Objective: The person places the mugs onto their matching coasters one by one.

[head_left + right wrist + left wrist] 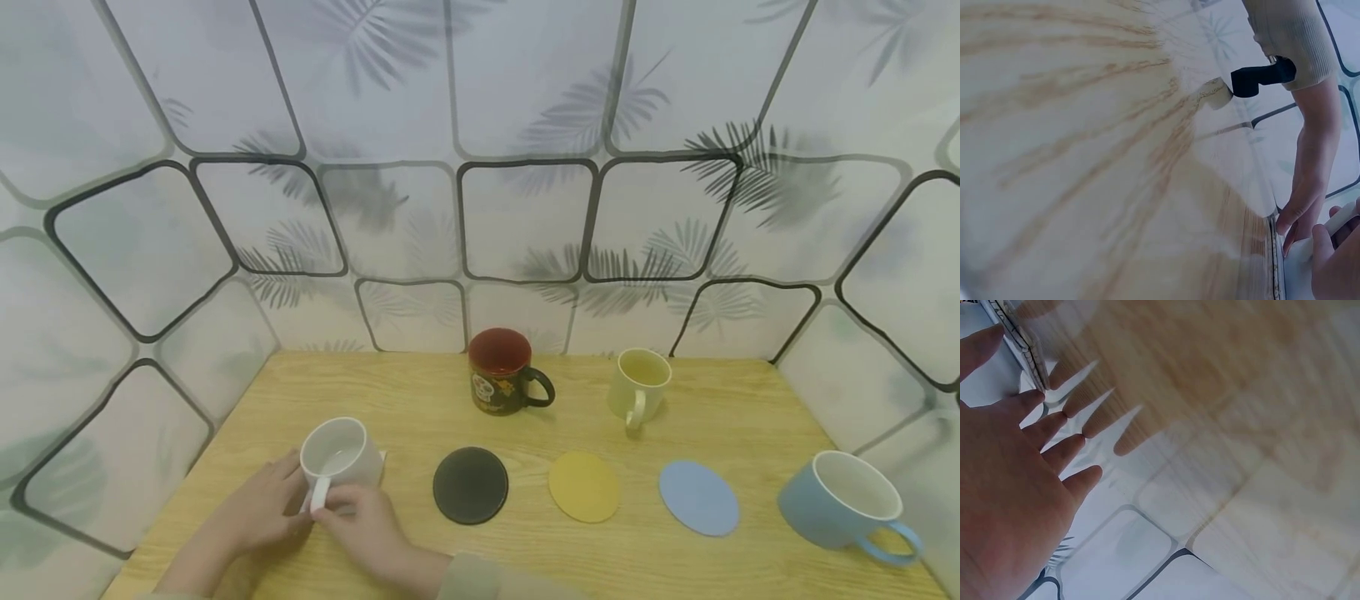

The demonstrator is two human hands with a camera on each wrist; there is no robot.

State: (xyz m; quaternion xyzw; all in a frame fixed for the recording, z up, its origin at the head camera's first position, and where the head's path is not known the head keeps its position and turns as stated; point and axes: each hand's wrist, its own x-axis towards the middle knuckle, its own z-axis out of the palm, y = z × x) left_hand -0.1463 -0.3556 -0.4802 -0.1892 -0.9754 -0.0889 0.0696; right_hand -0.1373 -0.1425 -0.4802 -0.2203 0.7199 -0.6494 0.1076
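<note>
Four mugs, three round flat discs, two bare hands. Mugs, all mouth up: one plain white glossy cylindrical mug [362,467]; one black mug with red interior and skull print [492,393]; one pale yellow mug [627,398]; one light blue mug with white interior [821,510]. Discs, thin and matte-looking: black [470,486], yellow [584,487], light blue [699,497], in a row along a light wood-grain tabletop [390,379]. Backdrop [525,217]: white sheeting, dark rounded outlines, leaf prints.

White mug: left part of tabletop, left of black disc, between the hands, handle toward the person. One thin white edge [384,463] shows at its right side; shape mostly hidden.

Right hand [371,533]: thumb and fingers closed in a pinch on the white mug's handle. Left hand [258,504]: fingers extended and slightly spread, beside the mug's left side; firm contact with the mug: cannot tell.
</note>
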